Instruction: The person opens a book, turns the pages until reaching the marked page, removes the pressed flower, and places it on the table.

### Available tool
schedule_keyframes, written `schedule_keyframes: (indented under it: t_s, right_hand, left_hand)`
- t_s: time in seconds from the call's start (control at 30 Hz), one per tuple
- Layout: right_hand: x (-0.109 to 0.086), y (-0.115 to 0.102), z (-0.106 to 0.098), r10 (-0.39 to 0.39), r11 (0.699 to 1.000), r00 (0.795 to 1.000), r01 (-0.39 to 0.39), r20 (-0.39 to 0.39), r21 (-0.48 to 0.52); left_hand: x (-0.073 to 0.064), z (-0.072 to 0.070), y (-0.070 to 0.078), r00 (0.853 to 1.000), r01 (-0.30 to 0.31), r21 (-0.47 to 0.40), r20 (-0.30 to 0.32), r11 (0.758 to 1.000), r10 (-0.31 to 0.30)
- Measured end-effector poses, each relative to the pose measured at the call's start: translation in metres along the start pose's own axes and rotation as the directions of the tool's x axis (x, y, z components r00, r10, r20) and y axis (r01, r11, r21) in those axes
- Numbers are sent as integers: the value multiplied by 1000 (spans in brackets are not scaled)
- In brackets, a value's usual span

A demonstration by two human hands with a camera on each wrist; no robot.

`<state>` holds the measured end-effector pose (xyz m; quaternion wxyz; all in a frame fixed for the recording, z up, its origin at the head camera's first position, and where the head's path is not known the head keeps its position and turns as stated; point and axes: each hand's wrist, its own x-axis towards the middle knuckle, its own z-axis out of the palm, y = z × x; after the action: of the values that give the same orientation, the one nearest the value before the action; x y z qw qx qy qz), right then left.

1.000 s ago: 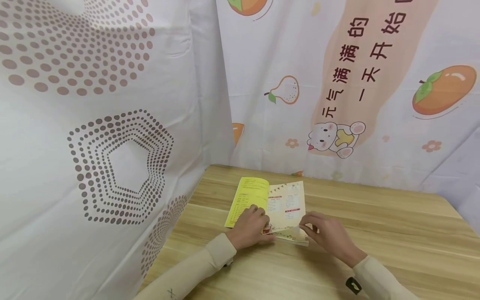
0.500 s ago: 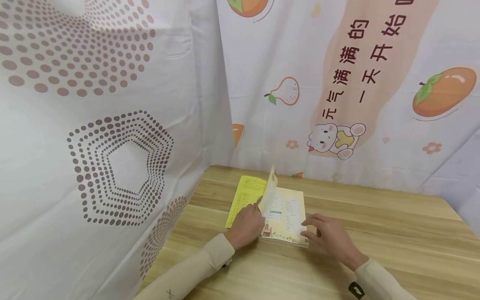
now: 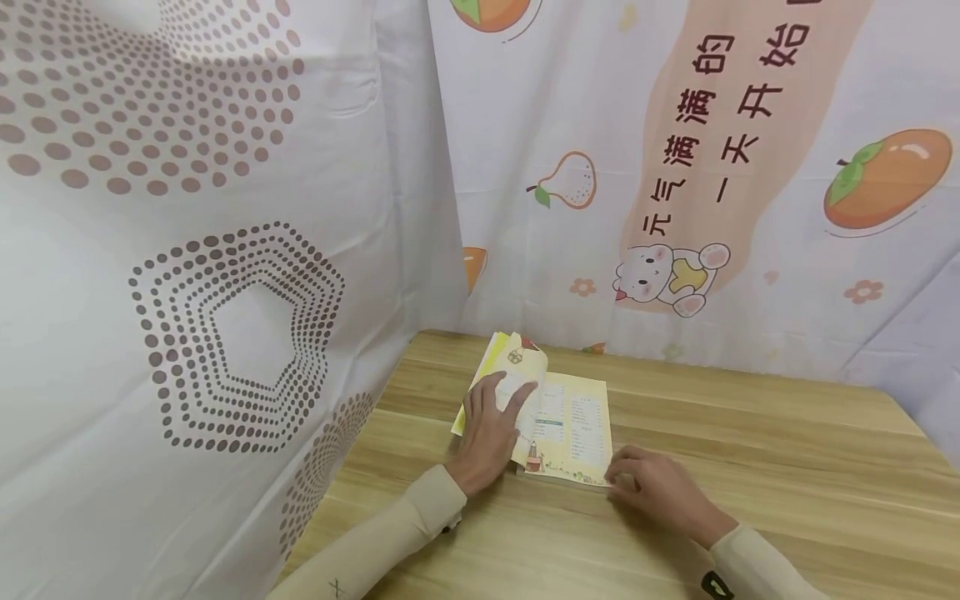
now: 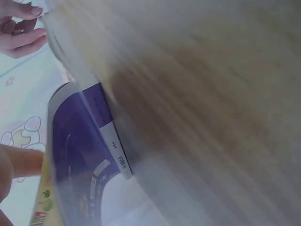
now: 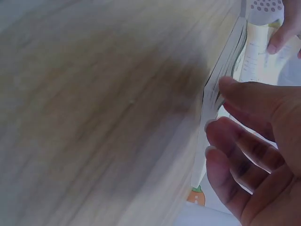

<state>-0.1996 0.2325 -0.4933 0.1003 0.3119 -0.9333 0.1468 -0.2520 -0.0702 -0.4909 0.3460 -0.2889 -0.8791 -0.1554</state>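
Observation:
An open book (image 3: pixel 588 425) lies on the wooden table, with printed lists and small drawings on its cream right-hand page. My left hand (image 3: pixel 487 429) rests with spread fingers on a turned leaf (image 3: pixel 531 362), which curves up near the spine. Yellow paper (image 3: pixel 491 354) shows beyond that leaf's left edge. At the lower right corner, my right hand (image 3: pixel 660 492) pinches the page edge between thumb and fingers. The right wrist view has the thumb (image 5: pixel 240 89) against the page edges, the other fingers loosely bent. The left wrist view shows the purple and white cover (image 4: pixel 75 136) from below.
The wooden table (image 3: pixel 750 442) extends right of the book and in front of it. A dotted white curtain (image 3: pixel 255 333) hangs at the left. Behind the table is a printed cloth (image 3: pixel 540 250) with fruit and a cartoon bear.
A leaf stood upright half a second ago and now lies over to the left under my left hand, covering most of the yellow page. My right hand's fingers have closed at the lower right corner.

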Motion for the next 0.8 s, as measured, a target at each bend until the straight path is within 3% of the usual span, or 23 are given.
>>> schedule_keyframes:
  t_s: [0.13,0.23,0.4,0.7,0.8]
  right_hand:
    - [1,0,-2,-12,1000,1000,12,-7,-26]
    - [2,0,-2,-38,998,999,37,-22,-43]
    - [3,0,1,-97,993,993,93,-65,-68]
    - [3,-1,1,-175,979,972,155,-156,-131]
    - [4,-3,0,-190,977,966,169,-173,-129]
  left_hand:
    - [0,-1,-1,996,-26,109,92,994,16]
    - [-2,-1,-1,985,-42,142,173,989,17]
    - [-4,-1,-2,960,-53,115,279,992,19]
    - [-7,0,-1,918,-126,-19,377,992,124]
    - [-7,0,1,915,-144,-13,379,989,139]
